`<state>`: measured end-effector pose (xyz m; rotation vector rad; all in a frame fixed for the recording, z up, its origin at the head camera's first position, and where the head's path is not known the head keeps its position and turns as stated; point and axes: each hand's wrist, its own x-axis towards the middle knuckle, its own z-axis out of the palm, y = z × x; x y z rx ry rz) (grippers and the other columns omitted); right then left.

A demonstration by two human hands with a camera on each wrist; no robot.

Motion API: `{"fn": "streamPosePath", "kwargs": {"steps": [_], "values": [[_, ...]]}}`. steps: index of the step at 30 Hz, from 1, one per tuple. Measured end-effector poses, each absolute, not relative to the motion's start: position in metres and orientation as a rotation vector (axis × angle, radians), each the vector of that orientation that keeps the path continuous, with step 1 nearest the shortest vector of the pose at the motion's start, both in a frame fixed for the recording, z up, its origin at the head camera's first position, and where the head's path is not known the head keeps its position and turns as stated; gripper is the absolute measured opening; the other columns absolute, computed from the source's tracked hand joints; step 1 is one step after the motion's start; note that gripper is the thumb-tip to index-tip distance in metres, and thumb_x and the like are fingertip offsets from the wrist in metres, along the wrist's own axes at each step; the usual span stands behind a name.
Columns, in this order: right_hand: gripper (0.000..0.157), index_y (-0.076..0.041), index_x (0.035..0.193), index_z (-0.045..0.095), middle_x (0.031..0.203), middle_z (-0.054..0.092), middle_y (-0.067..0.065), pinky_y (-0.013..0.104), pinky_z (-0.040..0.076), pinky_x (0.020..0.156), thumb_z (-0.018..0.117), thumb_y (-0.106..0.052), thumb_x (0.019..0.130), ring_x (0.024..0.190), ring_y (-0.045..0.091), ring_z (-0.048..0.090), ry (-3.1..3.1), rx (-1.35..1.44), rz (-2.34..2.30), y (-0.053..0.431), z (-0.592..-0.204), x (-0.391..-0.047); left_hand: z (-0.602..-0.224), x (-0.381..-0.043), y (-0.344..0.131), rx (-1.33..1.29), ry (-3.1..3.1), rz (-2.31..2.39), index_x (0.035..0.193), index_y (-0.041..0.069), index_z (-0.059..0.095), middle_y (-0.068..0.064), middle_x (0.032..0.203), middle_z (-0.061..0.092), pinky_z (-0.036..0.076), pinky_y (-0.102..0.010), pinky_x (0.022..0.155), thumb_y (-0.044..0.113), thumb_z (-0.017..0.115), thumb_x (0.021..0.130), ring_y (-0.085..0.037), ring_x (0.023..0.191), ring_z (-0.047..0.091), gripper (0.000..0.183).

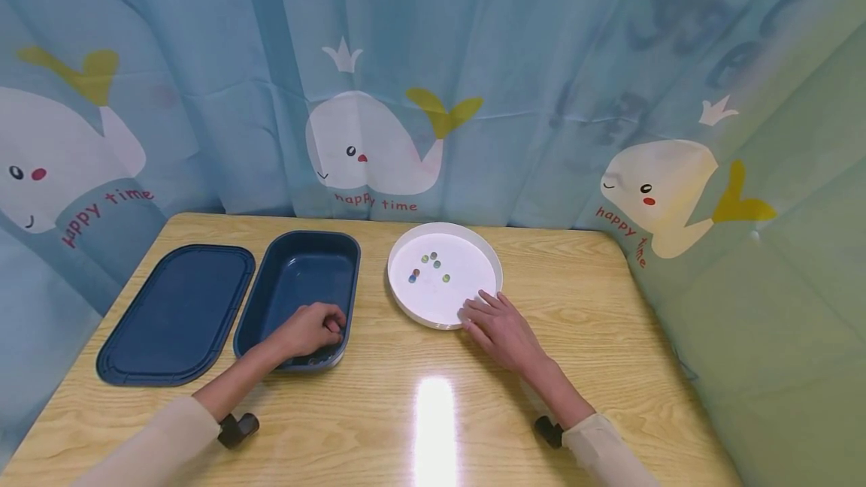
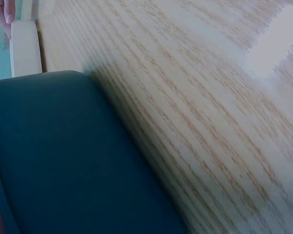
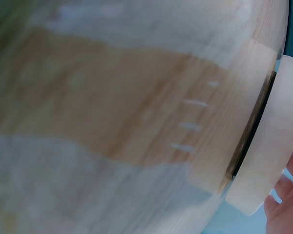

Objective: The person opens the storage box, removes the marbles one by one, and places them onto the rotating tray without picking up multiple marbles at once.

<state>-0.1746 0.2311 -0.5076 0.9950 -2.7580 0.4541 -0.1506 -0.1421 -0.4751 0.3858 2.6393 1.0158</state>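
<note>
My left hand (image 1: 313, 329) reaches into the near right corner of a deep navy plastic bin (image 1: 260, 307), its fingers curled. Small, round, marble-like items (image 1: 315, 360) show beneath it on the bin's floor; I cannot tell whether one is between the fingers. At the near right rim of a round white tray (image 1: 394, 288), my right hand (image 1: 504, 333) rests with fingers fairly straight and fingertips at the edge. Several coloured marbles (image 1: 437, 264) lie loosely grouped inside that tray. In the left wrist view the bin's outer wall (image 2: 63, 156) hides most of the left hand.
A flat navy lid (image 1: 177, 314) lies left of the bin on the wooden table (image 1: 379, 412). Behind the table hangs a blue curtain (image 1: 528, 96) with whale prints, which also runs down the right side. A black wrist camera (image 1: 237, 431) sits on the left forearm.
</note>
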Motion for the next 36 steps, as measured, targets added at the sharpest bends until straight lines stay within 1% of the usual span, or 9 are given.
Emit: {"fn": "streamPosePath", "kwargs": {"steps": [7, 13, 21, 30, 36], "values": [[0.028, -0.012, 0.122, 0.072, 0.129, 0.065, 0.006, 0.053, 0.028, 0.112, 0.062, -0.026, 0.100, 0.133, 0.030, 0.049, -2.758, 0.999, 0.453, 0.231, -0.508, -0.175, -0.476, -0.150, -0.143, 0.408, 2.627, 1.012, 0.092, 0.002, 0.068, 0.003, 0.076, 0.059, 0.048, -0.036, 0.070, -0.003, 0.070, 0.085, -0.013, 0.071, 0.053, 0.008], [0.028, -0.012, 0.122, 0.072, 0.130, 0.065, 0.006, 0.053, 0.028, 0.112, 0.062, -0.026, 0.100, 0.133, 0.031, 0.049, -2.762, 0.994, 0.456, 0.231, -0.509, -0.175, -0.475, -0.146, -0.144, 0.430, 2.596, 1.018, 0.088, 0.003, 0.066, 0.004, 0.075, 0.058, 0.045, -0.034, 0.068, -0.003, 0.068, 0.086, -0.013, 0.069, 0.051, 0.007], [0.027, -0.012, 0.121, 0.072, 0.129, 0.066, 0.006, 0.054, 0.029, 0.112, 0.063, -0.025, 0.099, 0.132, 0.032, 0.050, -2.747, 1.001, 0.476, 0.231, -0.508, -0.174, -0.470, -0.143, -0.146, 0.444, 2.535, 1.002, 0.086, 0.006, 0.064, 0.002, 0.074, 0.054, 0.040, -0.032, 0.063, -0.006, 0.064, 0.085, -0.015, 0.066, 0.046, 0.012], [0.027, -0.011, 0.121, 0.073, 0.129, 0.066, 0.006, 0.054, 0.029, 0.111, 0.063, -0.024, 0.099, 0.131, 0.032, 0.051, -2.737, 1.006, 0.474, 0.231, -0.507, -0.175, -0.464, -0.142, -0.152, 0.475, 2.490, 0.941, 0.086, 0.006, 0.065, 0.002, 0.076, 0.055, 0.042, -0.033, 0.066, -0.008, 0.066, 0.083, -0.015, 0.069, 0.047, 0.014], [0.027, -0.011, 0.121, 0.072, 0.129, 0.065, 0.007, 0.054, 0.029, 0.112, 0.063, -0.024, 0.099, 0.131, 0.033, 0.050, -2.744, 1.010, 0.469, 0.231, -0.507, -0.175, -0.464, -0.141, -0.154, 0.511, 2.492, 0.917, 0.081, 0.009, 0.066, 0.004, 0.074, 0.055, 0.042, -0.032, 0.066, -0.009, 0.065, 0.082, -0.014, 0.069, 0.047, 0.018]]}}
